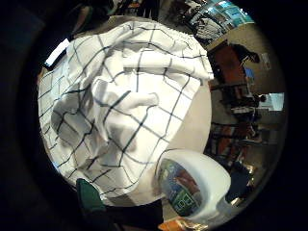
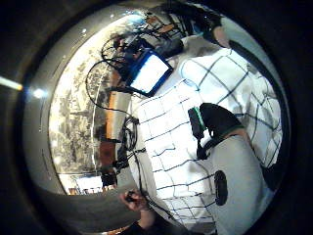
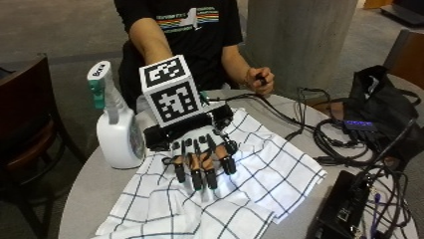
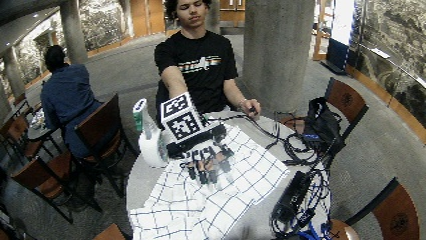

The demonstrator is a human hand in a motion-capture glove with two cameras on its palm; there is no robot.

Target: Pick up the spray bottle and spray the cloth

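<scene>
**Bottle upright at table edge, hand over cloth**

Right hand (image 3: 199, 157) hovering above checked cloth (image 3: 265, 174), fingers straight, grasping nothing. Spray bottle (image 3: 116, 127) standing just beside, toward the hand's thumb side, at the table (image 3: 79, 199) edge, long axis vertical, 1 sideways reach away.

From the outside view we cannot see the palm of the right hand (image 3: 199, 162), which faces down at the checked cloth (image 3: 265, 179), and the cloth's near corner at 6 o'clock runs off the picture's edge. The print on the spray bottle (image 3: 118, 132) is too small for us to read, and the cloth hides the foot of the bottle (image 1: 195, 185) in the little finger side palm view. The cloth covers the middle of the tabletop (image 3: 83, 199), whose 3 o'clock side is lost under a black box (image 3: 344, 204).
</scene>
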